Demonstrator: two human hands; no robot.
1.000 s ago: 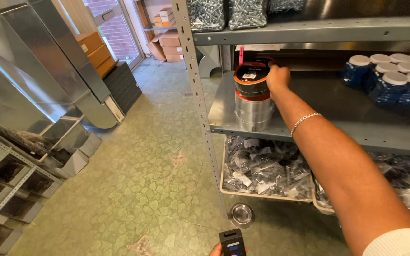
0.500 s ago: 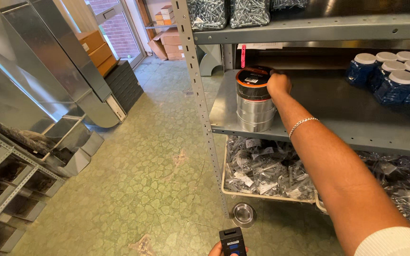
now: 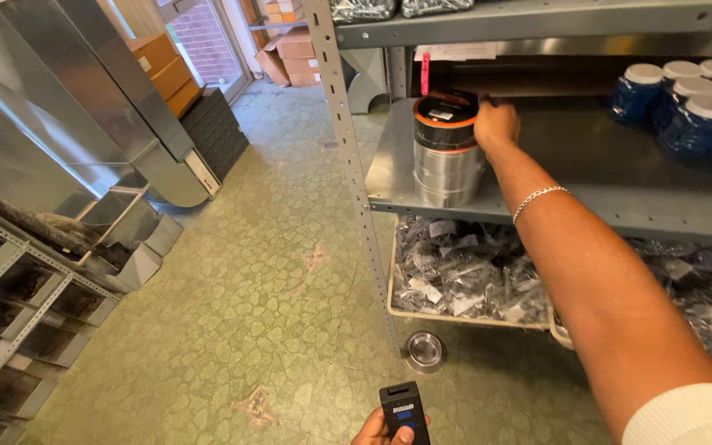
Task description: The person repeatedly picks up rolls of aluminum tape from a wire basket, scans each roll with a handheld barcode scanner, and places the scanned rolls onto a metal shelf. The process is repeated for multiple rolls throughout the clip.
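Head view: one frame, looking down an aisle beside a grey metal shelving unit (image 3: pixel 537 210).
Floor: green cracked-pattern tiles (image 3: pixel 232 305); a small steel bowl (image 3: pixel 423 350) stands by the foot of the perforated upright (image 3: pixel 354 173). Risk: a step toward the shelf can kick or tread on the bowl.
Ductwork: large sheet-metal duct sections (image 3: pixel 59 124) lean along the left side of the aisle. Risk: sharp edges lie near anyone who backs away from the shelf.
Lower tray: a tray of bagged small parts (image 3: pixel 455 272) sits under the shelf board, directly below the stack.
Stack: a stack of shiny metal cylinders (image 3: pixel 447 169) stands near the front left corner of the shelf board, topped by a black roll with an orange rim (image 3: pixel 445 119).
Risk, stack: the top roll sits high and close to the shelf edge. A sideways push from the hand can slide it off, or tip the whole stack onto the tray or the floor.
Jars: blue jars with white lids (image 3: pixel 686 107) stand at the right of the same shelf, well apart from the stack.
Right hand (image 3: pixel 496 124): arm stretched out, fingers curled against the right side of the black roll, touching it. Whether they clamp it or only rest on it cannot be told.
Risk, reach: the extended arm gives little control for a one-handed lift.
Left hand (image 3: pixel 381 428): low at the frame's bottom edge, fingers wrapped around a small black handheld scanner (image 3: pixel 401 408).
Risk, scanner: it is mostly out of the person's attention and can slip.
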